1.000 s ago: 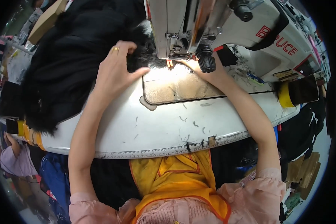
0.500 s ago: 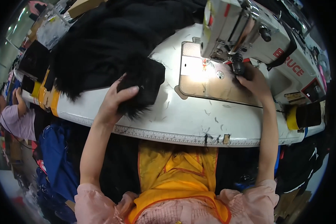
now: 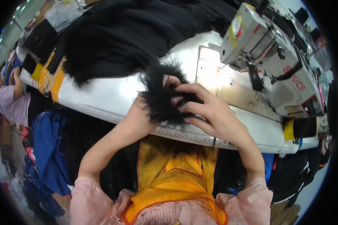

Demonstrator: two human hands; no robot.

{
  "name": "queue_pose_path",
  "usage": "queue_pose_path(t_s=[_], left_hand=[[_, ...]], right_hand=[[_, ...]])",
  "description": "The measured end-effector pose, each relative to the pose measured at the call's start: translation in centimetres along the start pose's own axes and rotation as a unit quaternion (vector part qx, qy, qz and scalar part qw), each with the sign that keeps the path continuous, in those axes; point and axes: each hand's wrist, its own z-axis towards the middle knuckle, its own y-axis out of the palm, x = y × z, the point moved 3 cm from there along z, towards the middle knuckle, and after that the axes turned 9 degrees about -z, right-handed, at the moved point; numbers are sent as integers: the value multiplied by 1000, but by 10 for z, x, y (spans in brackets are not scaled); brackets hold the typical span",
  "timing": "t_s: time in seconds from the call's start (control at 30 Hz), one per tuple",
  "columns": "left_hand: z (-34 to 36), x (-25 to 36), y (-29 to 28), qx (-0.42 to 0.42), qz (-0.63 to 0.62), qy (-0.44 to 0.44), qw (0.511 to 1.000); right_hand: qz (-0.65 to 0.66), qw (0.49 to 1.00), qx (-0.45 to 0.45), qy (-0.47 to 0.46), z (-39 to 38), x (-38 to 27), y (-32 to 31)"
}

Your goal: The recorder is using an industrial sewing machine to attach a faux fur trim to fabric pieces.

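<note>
A tuft of black fur trim point(image 3: 161, 99) is bunched between my hands, above the near edge of the white sewing table point(image 3: 97, 93). My left hand point(image 3: 141, 116) grips it from the left, its fingers mostly buried in the fur. From the right, my right hand point(image 3: 218, 116) bends its fingers into the same fur; the fingertips are partly hidden. Behind the trim spreads a large black garment point(image 3: 131, 41), which appears joined to it. To the right stands a white sewing machine point(image 3: 266, 45), its lamp lighting the plate point(image 3: 229, 88) beneath the needle area.
A ruler strip point(image 3: 97, 111) runs along the table's near edge. Yellow tape point(image 3: 50, 80) wraps the left corner. A black and yellow cylinder point(image 3: 302, 128) sits at the right end. Blue cloth point(image 3: 50, 150) hangs lower left. Another person point(image 3: 13, 93) is at far left.
My right hand has left the machine's needle area and come left onto the fur. My left hand has moved right with the black piece, which now shows its furry side.
</note>
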Motion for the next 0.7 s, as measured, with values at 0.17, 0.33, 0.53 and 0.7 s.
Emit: queue_pose_path(t_s=[0.17,0.33,0.53,0.7], left_hand=[[-16,-5,-9,-125,-15,12,992],[-20,-14,-6,-177,-20,-103,979],[-4,4,-9,-314,41,74,946],[12,32,-3,-305,361,369,800]], right_hand=[[-6,989,-149,-25,-3,7,2],[89,984,-142,-62,-7,3,-3],[301,932,-150,-133,-48,54,-27],[260,965,26,-11,-83,85,-32]])
